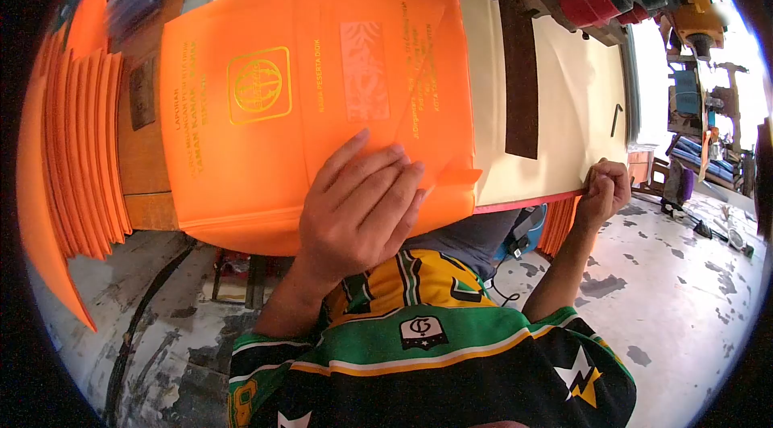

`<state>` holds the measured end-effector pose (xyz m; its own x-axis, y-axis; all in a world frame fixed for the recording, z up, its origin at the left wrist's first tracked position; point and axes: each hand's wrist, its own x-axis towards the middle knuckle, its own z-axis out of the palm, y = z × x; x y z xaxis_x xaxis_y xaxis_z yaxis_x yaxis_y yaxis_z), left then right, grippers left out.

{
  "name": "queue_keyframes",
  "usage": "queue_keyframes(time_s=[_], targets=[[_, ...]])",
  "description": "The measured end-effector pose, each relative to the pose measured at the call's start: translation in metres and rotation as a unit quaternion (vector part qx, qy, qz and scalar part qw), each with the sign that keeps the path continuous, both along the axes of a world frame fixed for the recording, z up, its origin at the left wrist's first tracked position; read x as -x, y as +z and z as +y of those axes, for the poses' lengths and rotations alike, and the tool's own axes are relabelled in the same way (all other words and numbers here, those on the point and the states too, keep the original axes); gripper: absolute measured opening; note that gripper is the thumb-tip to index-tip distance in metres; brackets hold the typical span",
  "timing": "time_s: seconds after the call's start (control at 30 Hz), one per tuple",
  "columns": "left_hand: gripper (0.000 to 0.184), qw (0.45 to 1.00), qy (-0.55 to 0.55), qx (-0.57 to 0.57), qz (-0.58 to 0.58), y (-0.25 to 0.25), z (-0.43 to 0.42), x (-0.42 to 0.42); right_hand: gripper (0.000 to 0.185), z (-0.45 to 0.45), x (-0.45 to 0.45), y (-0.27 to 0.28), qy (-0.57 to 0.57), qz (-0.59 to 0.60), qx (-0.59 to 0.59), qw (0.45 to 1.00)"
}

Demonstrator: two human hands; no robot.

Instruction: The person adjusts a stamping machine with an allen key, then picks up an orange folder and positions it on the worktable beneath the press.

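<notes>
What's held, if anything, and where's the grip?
Right hand seems to pinch the cream sheet at its near right corner; left hand rests on the orange cover, gripping nothing.

The left hand (353, 206) is palm down, fingers (378, 165) extended, while the right hand (607, 190) is curled.

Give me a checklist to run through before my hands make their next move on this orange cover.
1. Gold emblem facing up on the orange printed cover: ok.
2. Left hand resting on the cover: ok, palm down near the edge closest to the body.
3. Cover fully flat: not ok, a small orange flap juts out at its near right corner.
4. Right hand gripping firmly: cannot tell, fingers curl at the cream board's near right corner.
5. Overhead machine switched off: cannot tell.
</notes>
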<state>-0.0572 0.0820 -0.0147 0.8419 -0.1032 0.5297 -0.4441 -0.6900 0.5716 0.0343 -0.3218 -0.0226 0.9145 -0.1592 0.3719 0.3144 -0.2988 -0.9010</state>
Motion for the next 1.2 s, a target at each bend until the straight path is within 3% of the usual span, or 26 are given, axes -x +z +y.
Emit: queue_keyframes(time_s=[1.2], targets=[[0.020,0.999,0.002,0.009,-0.033,-0.0028,-0.0004,0.0042,0.010,-0.0017,-0.0016,-0.0020,-0.005,-0.007,-0.003,1.000]])
